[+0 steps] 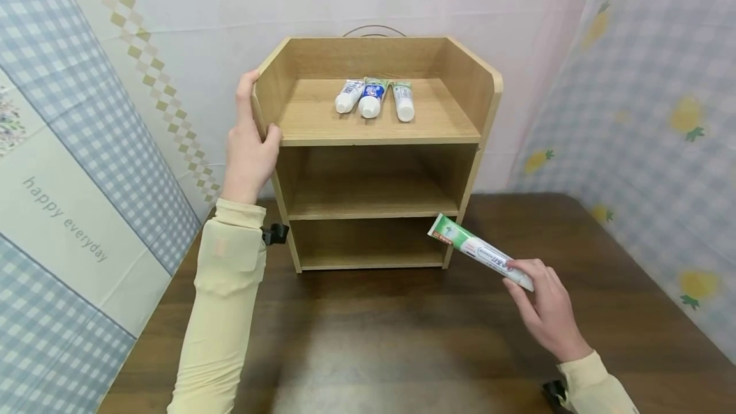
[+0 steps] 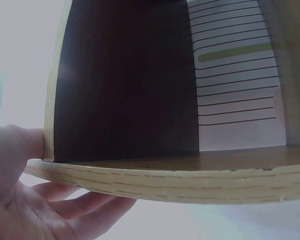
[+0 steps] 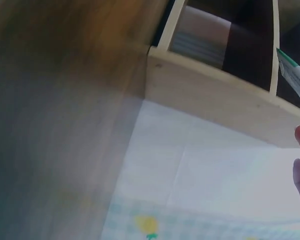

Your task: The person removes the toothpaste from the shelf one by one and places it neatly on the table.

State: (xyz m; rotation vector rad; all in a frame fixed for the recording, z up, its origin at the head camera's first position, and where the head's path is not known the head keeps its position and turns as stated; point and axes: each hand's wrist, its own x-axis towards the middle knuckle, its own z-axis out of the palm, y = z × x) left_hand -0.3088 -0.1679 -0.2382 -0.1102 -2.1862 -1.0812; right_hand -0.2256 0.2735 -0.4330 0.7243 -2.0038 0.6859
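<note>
A small wooden shelf unit (image 1: 379,141) stands on the table. My left hand (image 1: 250,158) grips the front edge of its left side panel at the top tier; the left wrist view shows the thumb on one face of the panel (image 2: 190,182) and the other fingers round the far face. Out in front of the shelf's lower right, my right hand (image 1: 546,308) pinches a green and white toothpaste tube (image 1: 480,249) by its cap end. The tube's flat end points up and left toward the shelf. At the right wrist view's edge, the tube (image 3: 296,75) shows only partly.
Three toothpaste tubes lie side by side on the top tier: a white one (image 1: 349,97), a blue one (image 1: 374,96) and another white one (image 1: 404,102), caps forward. Two lower compartments open beneath. Brown table (image 1: 368,337) extends in front; patterned cloth (image 1: 632,114) hangs around.
</note>
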